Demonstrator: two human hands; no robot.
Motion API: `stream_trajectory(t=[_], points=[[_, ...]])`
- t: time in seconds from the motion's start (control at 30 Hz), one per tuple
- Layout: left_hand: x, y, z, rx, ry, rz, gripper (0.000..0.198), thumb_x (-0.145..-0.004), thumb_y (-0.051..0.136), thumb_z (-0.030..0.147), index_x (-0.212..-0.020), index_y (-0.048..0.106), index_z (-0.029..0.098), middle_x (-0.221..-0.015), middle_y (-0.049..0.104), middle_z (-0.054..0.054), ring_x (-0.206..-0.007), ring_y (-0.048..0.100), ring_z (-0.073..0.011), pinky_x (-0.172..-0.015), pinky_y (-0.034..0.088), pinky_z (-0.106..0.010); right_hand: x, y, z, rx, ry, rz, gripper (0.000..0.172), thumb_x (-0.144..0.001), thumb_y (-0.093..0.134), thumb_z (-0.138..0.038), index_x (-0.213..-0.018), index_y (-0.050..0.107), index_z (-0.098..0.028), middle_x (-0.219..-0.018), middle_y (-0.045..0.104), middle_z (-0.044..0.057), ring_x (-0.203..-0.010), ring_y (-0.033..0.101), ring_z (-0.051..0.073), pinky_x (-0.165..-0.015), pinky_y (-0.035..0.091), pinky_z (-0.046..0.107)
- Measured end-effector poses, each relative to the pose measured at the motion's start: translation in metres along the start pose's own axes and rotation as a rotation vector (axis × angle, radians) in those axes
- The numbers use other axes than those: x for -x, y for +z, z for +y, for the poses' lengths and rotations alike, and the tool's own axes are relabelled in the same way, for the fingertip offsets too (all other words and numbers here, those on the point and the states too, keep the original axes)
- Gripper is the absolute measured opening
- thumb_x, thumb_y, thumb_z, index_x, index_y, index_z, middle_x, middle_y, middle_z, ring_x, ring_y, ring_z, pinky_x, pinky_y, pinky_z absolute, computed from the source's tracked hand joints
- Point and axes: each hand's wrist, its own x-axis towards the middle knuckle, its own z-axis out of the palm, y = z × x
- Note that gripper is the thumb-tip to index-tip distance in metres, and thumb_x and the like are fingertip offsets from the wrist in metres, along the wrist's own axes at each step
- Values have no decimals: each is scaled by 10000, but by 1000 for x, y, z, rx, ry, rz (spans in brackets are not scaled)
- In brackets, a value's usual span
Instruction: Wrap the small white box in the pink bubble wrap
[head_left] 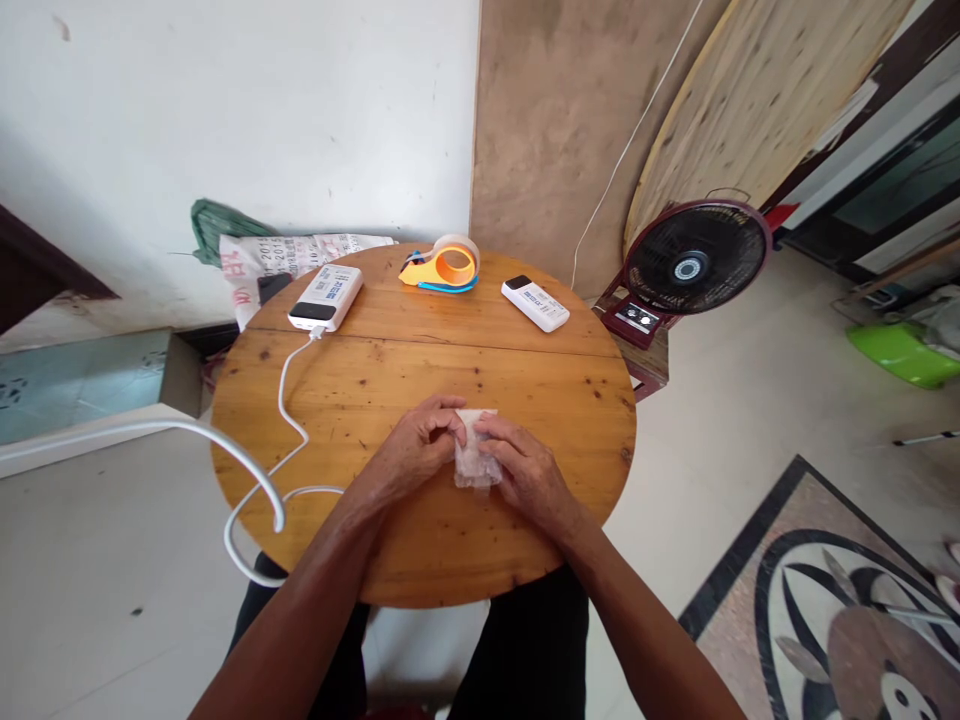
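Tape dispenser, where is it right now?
In the head view, the tape dispenser is near the far edge of the round wooden table, between the cabled power bank on the left and the uncabled power bank on the right.

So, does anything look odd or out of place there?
Mildly: the white cable plugged into the left power bank sprawls past the edge of the table, looking untidy. I see no spill or obvious damage.

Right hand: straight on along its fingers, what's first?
The right hand would first meet the translucent packet that it touches; past that, likely the left hand, though depth is unclear.
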Motion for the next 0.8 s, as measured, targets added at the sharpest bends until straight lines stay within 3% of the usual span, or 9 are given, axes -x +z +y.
stream_trajectory(t=[0.47,0.8], points=[[0,-1,-6,-3,4,-26,153,-753,499,156,-668,621,193,-976,647,-50,-1192,516,-227,-1017,401,-362,1,1,2,-13,-10,5,249,-848,480,-50,-980,617,-211,-1228,628,99,-1220,550,191,-996,509,376],[-1,0,-5,50,15,-19,144,-767,529,189,-663,628,180,-1082,609,-63,-1144,546,-223,-927,467,-331,1,1,3,-15,-6,6,230,-867,474,-72,-970,622,-216,-1219,635,95,-1212,557,192,-982,521,385]])
